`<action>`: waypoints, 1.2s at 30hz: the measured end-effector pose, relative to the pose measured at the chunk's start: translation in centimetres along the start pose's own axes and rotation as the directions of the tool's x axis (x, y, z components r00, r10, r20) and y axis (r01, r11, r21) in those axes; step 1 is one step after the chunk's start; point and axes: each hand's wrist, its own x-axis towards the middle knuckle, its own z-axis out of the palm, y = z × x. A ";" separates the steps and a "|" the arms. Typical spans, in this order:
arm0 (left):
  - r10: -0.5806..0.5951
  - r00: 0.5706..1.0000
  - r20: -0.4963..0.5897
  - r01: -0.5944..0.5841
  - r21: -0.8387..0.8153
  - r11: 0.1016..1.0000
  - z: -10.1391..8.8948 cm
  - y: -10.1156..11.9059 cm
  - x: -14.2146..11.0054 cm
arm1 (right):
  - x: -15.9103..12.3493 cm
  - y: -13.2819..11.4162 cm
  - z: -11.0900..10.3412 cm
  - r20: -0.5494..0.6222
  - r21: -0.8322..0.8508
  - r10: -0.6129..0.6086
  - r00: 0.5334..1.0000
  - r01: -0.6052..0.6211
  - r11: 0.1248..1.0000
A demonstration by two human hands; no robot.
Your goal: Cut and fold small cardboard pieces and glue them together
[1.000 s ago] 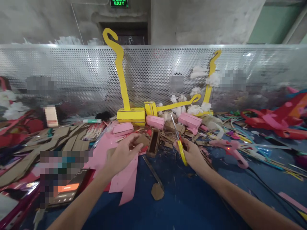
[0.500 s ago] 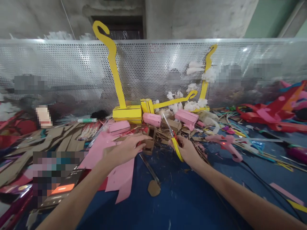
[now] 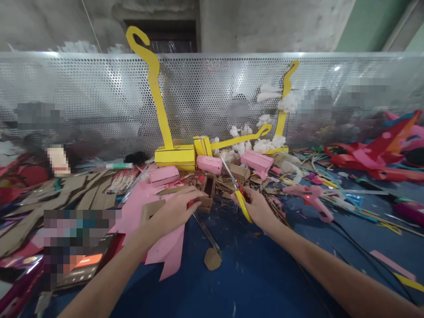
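My right hand point(image 3: 256, 207) is closed around the yellow handles of the scissors point(image 3: 237, 193), blades angled up and away from my fingers. My left hand point(image 3: 172, 211) lies spread on the pink paper point(image 3: 165, 247), fingertips touching the small cardboard box point(image 3: 207, 194) to steady it; whether they pinch it I cannot tell.

My left hand point(image 3: 172, 212) rests on pink paper point(image 3: 165, 247), fingertips touching a small open cardboard box point(image 3: 208, 194). My right hand point(image 3: 256, 207) grips yellow-handled scissors point(image 3: 236, 190), blades pointing up and away. A pink glue gun point(image 3: 309, 198) lies to the right on the blue desk point(image 3: 251, 274); yellow cardboard figures point(image 3: 165, 119) stand against the perforated metal screen point(image 3: 82, 101)
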 end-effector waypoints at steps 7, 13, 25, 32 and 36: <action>-0.027 1.000 -0.016 0.026 -0.023 0.999 1.2 -0.6 0.1 | 0.1 0.4 0.1 0.010 0.007 -0.005 1.000 0.005 1.000; -0.032 0.998 -0.056 0.030 -0.032 0.999 1.7 -0.4 0.3 | -0.2 -0.4 0.1 0.018 -0.002 0.006 1.000 -0.006 1.000; -0.059 0.996 -0.066 0.055 -0.069 0.996 1.7 0.4 0.7 | -0.2 -0.8 0.1 0.023 0.008 0.005 1.000 -0.005 1.000; -0.053 0.997 -0.061 0.050 -0.056 0.997 2.1 0.1 0.7 | -0.2 -0.7 0.0 0.026 0.020 0.007 1.000 -0.007 1.000; -0.051 0.997 -0.057 0.047 -0.069 0.996 2.5 -0.1 0.8 | -0.3 -0.8 0.0 0.027 0.033 0.012 1.000 -0.013 0.999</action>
